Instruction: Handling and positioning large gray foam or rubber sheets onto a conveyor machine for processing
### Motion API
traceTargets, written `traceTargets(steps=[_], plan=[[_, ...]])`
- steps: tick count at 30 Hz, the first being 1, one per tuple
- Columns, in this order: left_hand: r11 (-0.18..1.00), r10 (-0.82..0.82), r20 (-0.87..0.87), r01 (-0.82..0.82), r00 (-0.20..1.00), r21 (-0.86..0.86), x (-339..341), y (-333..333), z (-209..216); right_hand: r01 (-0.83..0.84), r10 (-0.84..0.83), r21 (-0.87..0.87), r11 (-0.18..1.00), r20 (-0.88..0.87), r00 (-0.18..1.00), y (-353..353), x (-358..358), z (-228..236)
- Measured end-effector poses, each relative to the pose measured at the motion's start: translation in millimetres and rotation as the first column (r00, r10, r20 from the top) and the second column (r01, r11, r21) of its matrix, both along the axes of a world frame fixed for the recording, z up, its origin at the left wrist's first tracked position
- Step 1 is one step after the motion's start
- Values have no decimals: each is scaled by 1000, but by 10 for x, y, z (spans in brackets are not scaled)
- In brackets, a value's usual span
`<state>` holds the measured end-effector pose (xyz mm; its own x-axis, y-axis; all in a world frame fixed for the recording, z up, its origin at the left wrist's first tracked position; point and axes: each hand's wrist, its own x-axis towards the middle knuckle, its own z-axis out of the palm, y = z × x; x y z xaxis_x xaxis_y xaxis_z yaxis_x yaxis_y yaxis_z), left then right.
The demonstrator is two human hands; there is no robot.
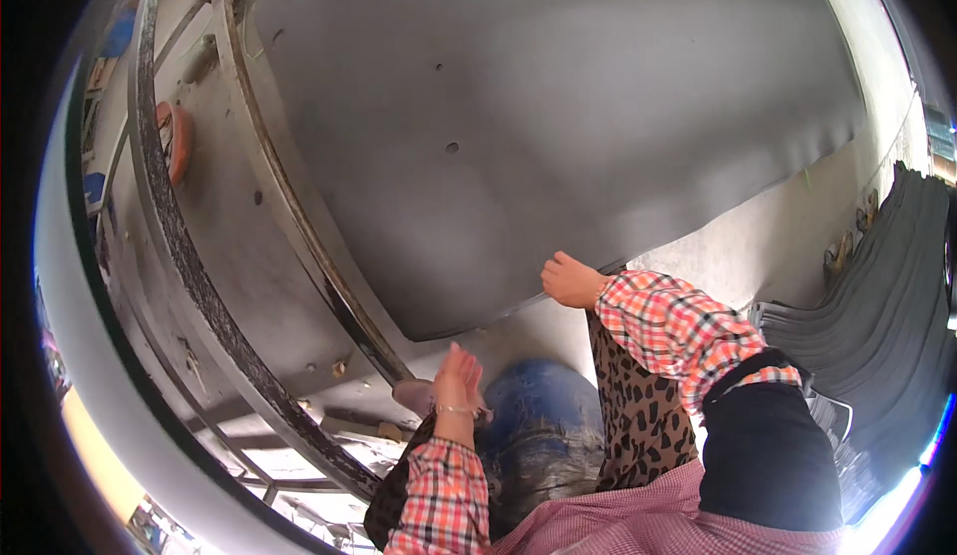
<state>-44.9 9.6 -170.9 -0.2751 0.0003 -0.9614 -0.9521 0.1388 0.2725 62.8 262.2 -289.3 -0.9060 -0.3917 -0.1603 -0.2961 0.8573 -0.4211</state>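
A large dark grey sheet with a few small holes lies spread out before me, its near edge running slantwise. Above that edge is my right hand, with its fingers curled in; whatever they may hold is hidden. My left hand is raised just short of the sheet's near left corner, its fingers stretched out and nothing visible in them. Between my legs stands a rounded blue object like a drum, its lower part wrapped in crumpled, dirty film.
A worn metal frame with long bars rises along the left. Behind it, an orange-red object lies on the dusty floor. Many grey sheets are piled in layers at the right. Pale floor shows beyond the sheet's edge.
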Motion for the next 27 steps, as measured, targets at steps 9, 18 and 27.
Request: traceTargets(steps=[9,18,27], plan=[[782,623,-162,-609,765,130,-786,611,313,544,-600,-349,763,-70,797,367,-143,1557],[915,263,-856,167,444,368,-1370,2448,3709,940,-950,-339,-32,-282,-134,1613,302,3056],[944,54,-808,294,-586,-151,-2023,576,6325,-17,-685,-686,-727,723,92,2930,1840,3150]])
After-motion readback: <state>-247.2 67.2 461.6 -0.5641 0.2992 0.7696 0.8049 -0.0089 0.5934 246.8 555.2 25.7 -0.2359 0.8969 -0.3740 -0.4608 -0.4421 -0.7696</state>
